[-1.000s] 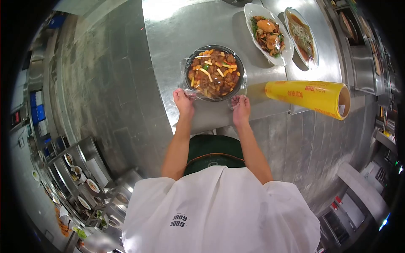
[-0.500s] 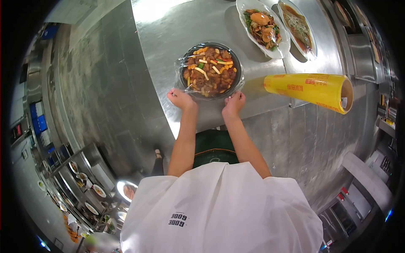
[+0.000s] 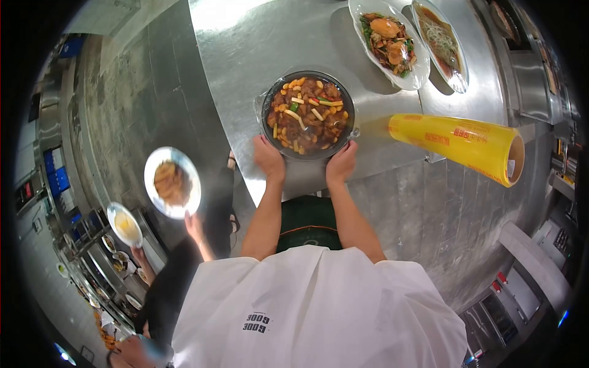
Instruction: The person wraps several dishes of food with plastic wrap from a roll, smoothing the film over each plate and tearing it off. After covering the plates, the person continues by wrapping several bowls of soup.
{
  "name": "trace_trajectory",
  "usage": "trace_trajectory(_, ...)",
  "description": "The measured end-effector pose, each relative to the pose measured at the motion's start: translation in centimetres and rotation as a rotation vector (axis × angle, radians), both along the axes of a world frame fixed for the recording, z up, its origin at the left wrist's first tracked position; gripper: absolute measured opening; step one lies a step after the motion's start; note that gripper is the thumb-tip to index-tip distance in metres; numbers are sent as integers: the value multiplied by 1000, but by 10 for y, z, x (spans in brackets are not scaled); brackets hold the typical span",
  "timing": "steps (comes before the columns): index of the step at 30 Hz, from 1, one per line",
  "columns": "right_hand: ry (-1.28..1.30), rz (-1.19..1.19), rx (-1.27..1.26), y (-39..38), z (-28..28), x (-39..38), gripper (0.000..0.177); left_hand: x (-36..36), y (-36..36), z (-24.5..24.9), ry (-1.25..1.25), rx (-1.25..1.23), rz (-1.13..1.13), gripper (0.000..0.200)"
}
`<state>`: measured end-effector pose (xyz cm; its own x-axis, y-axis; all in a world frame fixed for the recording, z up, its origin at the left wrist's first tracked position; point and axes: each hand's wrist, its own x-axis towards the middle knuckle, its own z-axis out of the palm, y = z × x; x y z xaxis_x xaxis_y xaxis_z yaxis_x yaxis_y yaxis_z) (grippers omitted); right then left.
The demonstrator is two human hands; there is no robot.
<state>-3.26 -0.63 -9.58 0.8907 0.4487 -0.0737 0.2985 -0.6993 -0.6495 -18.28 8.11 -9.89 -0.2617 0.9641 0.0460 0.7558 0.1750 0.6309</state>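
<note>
A dark round bowl (image 3: 267, 130) of braised meat with yellow pieces and vegetable strips sits on the steel table under clear plastic wrap. At its near left side, my left hand (image 3: 269, 159) is closed around the bowl's edge. My right hand (image 3: 342, 164) grips the near right side the same way. The fingertips of both hands are hidden beneath the bowl. A bunched bit of wrap (image 3: 354, 132) sticks out above my right hand. To the right lies a large yellow roll of plastic wrap (image 3: 457, 147).
Two wrapped dishes, a white plate of stir-fry (image 3: 419, 69) and an oval plate of fish (image 3: 442, 46), stand at the far right of the steel table (image 3: 245, 49). On the left a co-worker's hand (image 3: 194, 227) carries a white plate of food (image 3: 151, 178); another plate (image 3: 113, 214) is beside it.
My hands have shifted from fists pulling the wrap at the near edge to holding the bowl's sides. The wrap looks tighter. A person carrying plates has come in on the left.
</note>
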Motion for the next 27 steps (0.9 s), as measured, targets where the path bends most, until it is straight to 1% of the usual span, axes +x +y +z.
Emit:
trace_trajectory(2, 10, -42, -91, 2, -3, -2, 24, 3, 0, -6, -26, -9, 30, 19)
trace_trajectory(3, 12, -41, -89, 4, -7, -5, 24, 2, 2, -7, -20, 16, 29, 19)
trace_trajectory(5, 1, -123, -76, 6, -19, -7, 26, 7, 2, -12, -37, -18, 68, 20)
trace_trajectory(6, 1, -121, -74, 9, -21, -9, 26, 10, 2, -12, -25, -44, 84, 21)
trace_trajectory(7, 33, -157, -28, 11, -22, -11, 28, 10, 1, -17, -75, -47, 102, 25)
trace_trajectory(8, 64, -193, 17, 12, -24, -14, 30, 12, -1, -20, -74, -48, 103, 25)
trace_trajectory(9, 65, -193, 15, 13, -22, -17, 30, 15, -3, -20, -113, -46, 109, 27)
trace_trajectory(11, -19, -182, 49, 16, -18, -20, 33, 20, -5, -21, -155, -45, 114, 31)
trace_trajectory(13, -61, -176, 23, 14, -18, -21, 33, 18, -8, -15, -8, 18, -57, 36)
trace_trajectory(14, -104, -171, -1, 13, -17, -22, 33, 15, -8, -10, -6, 16, -56, 36)
trace_trajectory(15, -103, -170, -1, 10, -16, -21, 33, 11, -7, -3, 59, 29, -90, 32)
trace_trajectory(16, -96, -75, -95, 9, -14, -17, 32, 8, -2, 2, 124, 44, -125, 28)
trace_trajectory(17, -93, 19, -188, 6, -12, -9, 32, -1, 0, 1, 121, 47, -127, 28)
trace_trajectory(18, -95, 17, -188, -2, -10, 2, 32, -17, 2, -6, 121, -38, -181, 26)
trace_trajectory(19, -73, 136, -100, -13, -8, 15, 28, -30, 6, -6, 120, -123, -237, 25)
trace_trajectory(20, -51, 253, -12, -23, -8, 23, 24, -44, 8, -6, 117, -125, -243, 25)
trace_trajectory(21, -56, 246, -14, -27, -1, 29, 24, -55, 12, 0, -78, -209, -103, 27)
trace_trajectory(22, 210, 62, 29, -30, 10, 36, 22, -56, 15, 9, -273, -293, 39, 29)
trace_trajectory(23, 475, -126, 73, -31, 20, 39, 22, -54, 16, 17, -539, -346, 172, 39)
trace_trajectory(24, 472, -131, 72, -26, 26, 37, 22, -46, 15, 15, -541, -350, 167, 39)
trace_trajectory(26, 609, -390, 352, -11, 31, 20, 30, -18, 6, 11, -1225, -334, 433, 42)
trace_trajectory(27, 609, -389, 352, -4, 24, 12, 30, -5, -2, 19, -1248, -384, 418, 44)
